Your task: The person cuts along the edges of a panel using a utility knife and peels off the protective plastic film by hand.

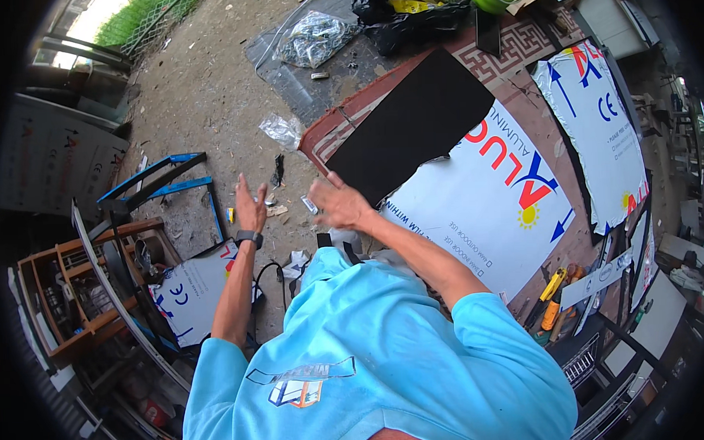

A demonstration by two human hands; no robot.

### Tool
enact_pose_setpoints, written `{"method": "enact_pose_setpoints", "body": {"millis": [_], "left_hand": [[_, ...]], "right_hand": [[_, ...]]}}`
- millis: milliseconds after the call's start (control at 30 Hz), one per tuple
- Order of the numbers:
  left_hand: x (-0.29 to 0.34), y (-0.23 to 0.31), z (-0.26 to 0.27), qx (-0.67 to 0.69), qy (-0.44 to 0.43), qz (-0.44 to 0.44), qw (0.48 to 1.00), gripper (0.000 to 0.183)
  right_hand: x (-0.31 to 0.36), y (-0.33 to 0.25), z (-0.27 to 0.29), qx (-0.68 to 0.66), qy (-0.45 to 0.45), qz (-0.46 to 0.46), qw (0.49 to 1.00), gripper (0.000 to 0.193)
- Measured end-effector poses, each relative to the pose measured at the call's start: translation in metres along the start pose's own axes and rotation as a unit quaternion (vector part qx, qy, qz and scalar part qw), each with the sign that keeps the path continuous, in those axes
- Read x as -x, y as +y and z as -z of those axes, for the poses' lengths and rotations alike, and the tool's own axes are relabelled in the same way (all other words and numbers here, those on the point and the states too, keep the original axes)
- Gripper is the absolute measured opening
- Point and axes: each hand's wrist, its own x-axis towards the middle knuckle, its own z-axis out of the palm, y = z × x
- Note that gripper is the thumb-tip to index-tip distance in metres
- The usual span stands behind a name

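Note:
My left hand (251, 208) is held out over the dirt floor, fingers up and apart, with nothing in it; a dark watch band (249, 237) circles that wrist. My right hand (341, 206) is raised with its palm facing inward, fingers spread, also holding nothing. It is nearest to the lower left corner of a flat black panel (418, 121); whether it touches the panel I cannot tell. Partly under the panel lies a large sheet with white printed film (464, 224), on a table with a reddish patterned top (534, 113).
Hand tools (554, 294) lie at the table's near right, and another film-covered sheet (593, 134) is beyond. A blue and black frame (165, 188) and a wooden tray (80, 330) are on the left. Plastic scraps (283, 132) litter the floor. A black bag (407, 20) sits far back.

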Motion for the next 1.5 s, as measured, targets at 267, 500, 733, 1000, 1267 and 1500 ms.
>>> {"method": "enact_pose_setpoints", "body": {"millis": [267, 500, 733, 1000, 1267, 1500], "left_hand": [[-0.036, 0.195, -0.101, 0.091, -0.089, -0.303, 0.944, 0.042], [-0.043, 0.294, -0.178, 0.023, -0.06, -0.416, 0.907, 0.041], [-0.022, 0.293, -0.199, -0.001, -0.056, -0.421, 0.905, 0.051], [0.003, 0.298, -0.192, -0.079, -0.081, -0.361, 0.926, 0.051], [-0.027, 0.305, -0.184, -0.062, 0.0, -0.398, 0.915, 0.046], [-0.034, 0.302, -0.206, -0.059, -0.03, -0.381, 0.922, 0.045]], "right_hand": [[0.103, 0.04, 0.036, -0.046, 0.228, -0.319, 0.919, 0.05], [0.146, 0.117, 0.083, -0.036, 0.104, -0.354, 0.929, 0.046], [0.157, 0.134, 0.028, 0.062, 0.2, -0.282, 0.936, 0.009], [0.188, 0.129, 0.066, -0.081, -0.102, -0.222, 0.966, 0.01], [0.155, 0.07, 0.089, -0.149, 0.083, -0.151, 0.974, 0.039], [0.148, 0.042, -0.001, -0.128, 0.112, -0.163, 0.972, 0.054]]}}
